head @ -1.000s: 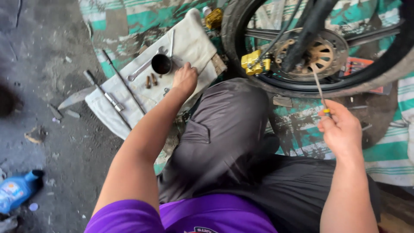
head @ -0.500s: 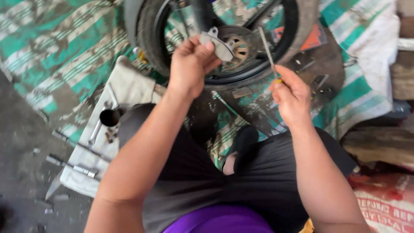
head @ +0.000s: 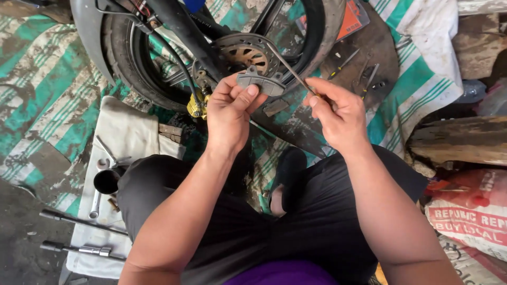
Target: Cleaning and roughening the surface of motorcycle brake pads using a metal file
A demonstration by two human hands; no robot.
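The left hand (head: 228,113) sits just above the middle of the frame, its fingers clamped on a grey brake pad (head: 260,82), thumb pressed on the near face and the pad held flat-on toward the camera. Right beside it, the right hand (head: 338,116) has its fingers pinched together on the handle end of a thin screwdriver (head: 288,66), whose shaft slants up and left so that the tip lies over or just behind the top edge of the pad; whether the tip really touches the pad or passes behind it toward the disc is hard to tell from here.

Behind both hands, in the upper middle, stands a motorcycle wheel (head: 119,63) with its drilled brake disc (head: 244,53), and a yellow brake caliper (head: 196,104) hangs just left of the left hand. At the lower left a white cloth (head: 124,132) on the striped green mat (head: 37,105) carries a spanner (head: 95,206), a dark socket (head: 107,180) and two long bars (head: 79,248).

I judge the step in hand to be checking or picking at the pad out of the caliper. The next move calls for a steady pad and a light, controlled tip
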